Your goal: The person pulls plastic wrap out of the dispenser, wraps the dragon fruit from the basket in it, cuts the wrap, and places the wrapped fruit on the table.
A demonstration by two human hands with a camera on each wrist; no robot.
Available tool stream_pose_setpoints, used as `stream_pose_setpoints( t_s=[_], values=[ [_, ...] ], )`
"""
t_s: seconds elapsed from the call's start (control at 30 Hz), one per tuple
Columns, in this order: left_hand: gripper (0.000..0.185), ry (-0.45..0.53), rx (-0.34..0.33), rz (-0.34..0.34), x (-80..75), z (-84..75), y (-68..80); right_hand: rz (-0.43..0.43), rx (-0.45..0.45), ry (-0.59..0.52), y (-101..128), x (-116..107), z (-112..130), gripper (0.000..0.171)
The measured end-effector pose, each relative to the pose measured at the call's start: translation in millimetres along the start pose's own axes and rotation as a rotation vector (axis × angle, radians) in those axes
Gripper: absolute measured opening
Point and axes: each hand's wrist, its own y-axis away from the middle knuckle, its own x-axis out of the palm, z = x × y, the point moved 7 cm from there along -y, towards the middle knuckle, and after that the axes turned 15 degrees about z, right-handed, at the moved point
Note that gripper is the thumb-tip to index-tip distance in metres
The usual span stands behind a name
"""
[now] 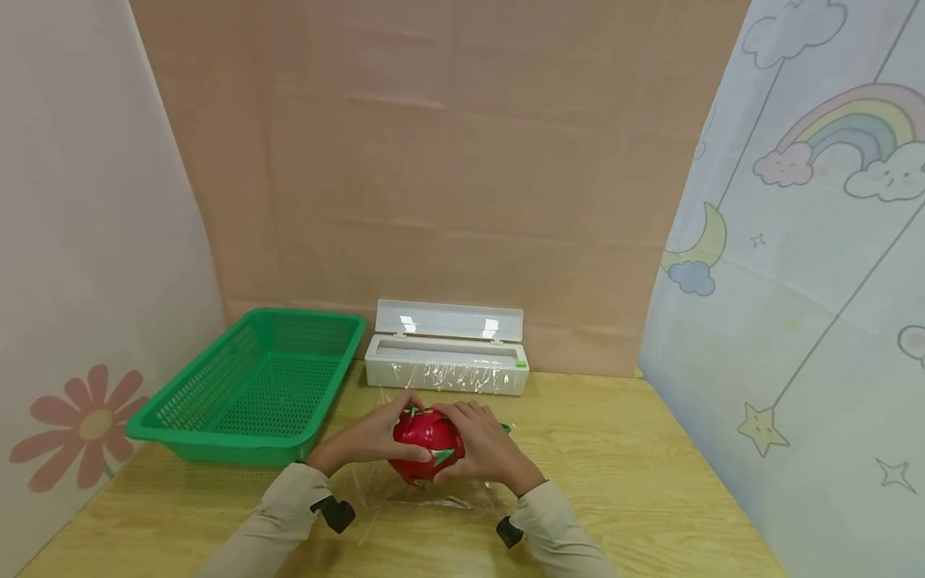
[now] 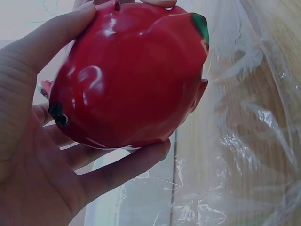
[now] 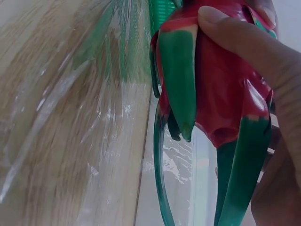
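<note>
A red dragon fruit (image 1: 432,431) with green-tipped scales is held between both hands over the table. In the head view my left hand (image 1: 377,433) grips its left side, and my right hand (image 1: 486,443) grips its right side. The left wrist view shows the smooth red end of the dragon fruit (image 2: 131,80), with the thumb of the left hand (image 2: 42,122) on top and fingers underneath. Long green scales hang from the dragon fruit (image 3: 221,94) in the right wrist view, where the right hand (image 3: 263,52) lays its thumb across it. Clear plastic wrap (image 1: 448,503) is spread below the fruit.
A white wrap dispenser box (image 1: 446,376) stands at the back with its lid raised; film hangs over its front. To the left is a green perforated basket (image 1: 289,448). Cloth or paper walls enclose the wooden table (image 1: 621,466) at the back and sides.
</note>
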Motion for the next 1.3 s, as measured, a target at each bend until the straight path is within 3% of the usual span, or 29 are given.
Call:
stream_pose_setpoints(
  t_s=[0.47, 0.63, 1.07, 1.3],
  values=[
    [0.058, 0.006, 0.009, -0.005, 7.7, 13.9, 0.1, 0.026, 0.038, -0.022, 5.2, 9.6, -2.7, 0.097],
    [0.058, 0.015, -0.016, 0.007, 10.4, 17.6, -1.3, 0.045, 0.048, -0.045, 7.7, 12.3, -4.1, 0.096],
    [0.055, 0.061, -0.030, 0.053, 18.1, 21.7, -7.8, 0.055, 0.084, -0.079, 12.3, 17.8, -12.7, 0.096],
    [0.054, 0.022, -0.013, 0.028, 15.4, 19.2, -8.6, 0.069, 0.107, -0.125, 11.2, 18.5, -17.6, 0.097]
  ],
)
